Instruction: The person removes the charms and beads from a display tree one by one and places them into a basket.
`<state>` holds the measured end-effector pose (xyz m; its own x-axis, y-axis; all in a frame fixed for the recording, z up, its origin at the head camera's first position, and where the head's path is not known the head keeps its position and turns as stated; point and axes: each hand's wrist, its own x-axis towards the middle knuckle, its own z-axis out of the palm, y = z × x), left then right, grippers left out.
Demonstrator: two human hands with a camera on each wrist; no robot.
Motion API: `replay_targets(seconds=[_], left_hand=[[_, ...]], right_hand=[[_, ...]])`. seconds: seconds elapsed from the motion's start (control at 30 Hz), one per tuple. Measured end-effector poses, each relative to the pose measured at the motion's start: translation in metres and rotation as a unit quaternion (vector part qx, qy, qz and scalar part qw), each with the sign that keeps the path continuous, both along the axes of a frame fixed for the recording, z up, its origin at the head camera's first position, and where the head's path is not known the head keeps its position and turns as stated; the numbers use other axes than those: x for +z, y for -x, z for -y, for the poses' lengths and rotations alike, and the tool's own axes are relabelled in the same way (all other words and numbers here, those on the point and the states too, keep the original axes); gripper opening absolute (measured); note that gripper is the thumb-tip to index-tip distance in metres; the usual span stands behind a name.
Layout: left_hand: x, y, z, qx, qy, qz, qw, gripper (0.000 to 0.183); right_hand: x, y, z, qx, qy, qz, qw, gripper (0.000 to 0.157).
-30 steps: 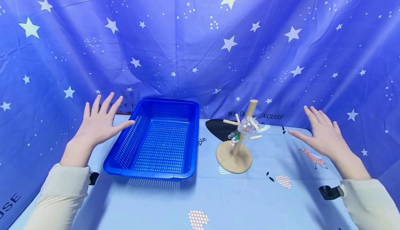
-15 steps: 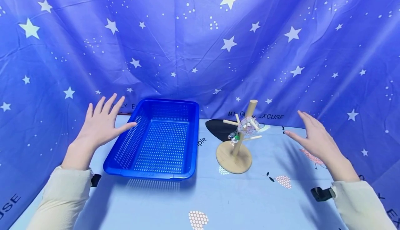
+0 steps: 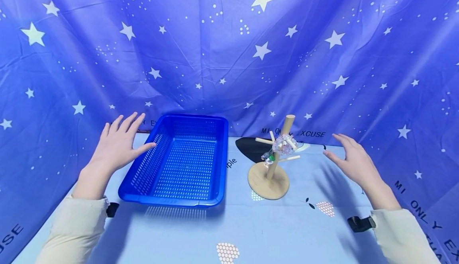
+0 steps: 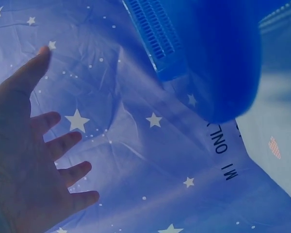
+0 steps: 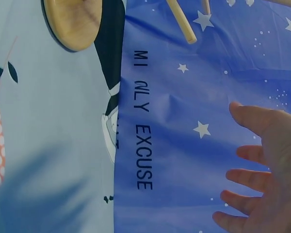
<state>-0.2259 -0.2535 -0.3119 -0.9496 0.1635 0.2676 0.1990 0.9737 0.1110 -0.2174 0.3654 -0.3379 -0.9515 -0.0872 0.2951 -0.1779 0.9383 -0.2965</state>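
My left hand (image 3: 114, 146) hovers with fingers spread at the left side of a blue plastic basket (image 3: 215, 198); its thumb tip overlaps the basket's left rim in the head view, and whether it touches I cannot tell. To the right of the basket stands a wooden rack (image 3: 269, 184) with a round base and several pegs. A beaded bracelet (image 3: 283, 144) of clear and pinkish beads hangs on it, and a darker piece of jewellery with a green bead (image 3: 271, 158) hangs lower. My right hand (image 3: 358, 162) is in the air right of the rack, fingers extended, holding nothing.
A light blue printed cloth (image 3: 172, 236) covers the table. Behind and at both sides hangs a purple-blue curtain (image 3: 201, 49) with stars. Dark wrist devices (image 3: 360, 224) sit at the sleeve cuffs.
My right hand has moved left and slightly down, closer to the rack. The left hand has shifted slightly right and down. Basket and rack have stayed in place.
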Motion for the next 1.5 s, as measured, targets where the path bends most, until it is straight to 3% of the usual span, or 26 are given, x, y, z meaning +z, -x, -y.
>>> replay_targets(seconds=[0.3,0.67,1.03,1.5], left_hand=[[0.001,-0.004,-0.003,-0.013,-0.011,-0.014,0.9998,0.087],[0.000,-0.009,-0.010,-0.009,-0.082,-0.008,0.9966,0.081],[-0.002,-0.014,-0.022,-0.004,-0.111,-0.047,0.9927,0.059],[-0.002,-0.023,-0.040,-0.031,-0.196,-0.090,0.9759,0.046]], right_hand=[[-0.012,0.003,0.013,-0.001,-0.003,-0.002,1.000,0.067],[-0.020,0.004,0.026,0.020,0.009,-0.006,1.000,0.061],[-0.021,0.003,0.038,0.028,0.014,0.018,0.999,0.059],[-0.026,0.003,0.048,0.044,0.039,0.012,0.998,0.058]])
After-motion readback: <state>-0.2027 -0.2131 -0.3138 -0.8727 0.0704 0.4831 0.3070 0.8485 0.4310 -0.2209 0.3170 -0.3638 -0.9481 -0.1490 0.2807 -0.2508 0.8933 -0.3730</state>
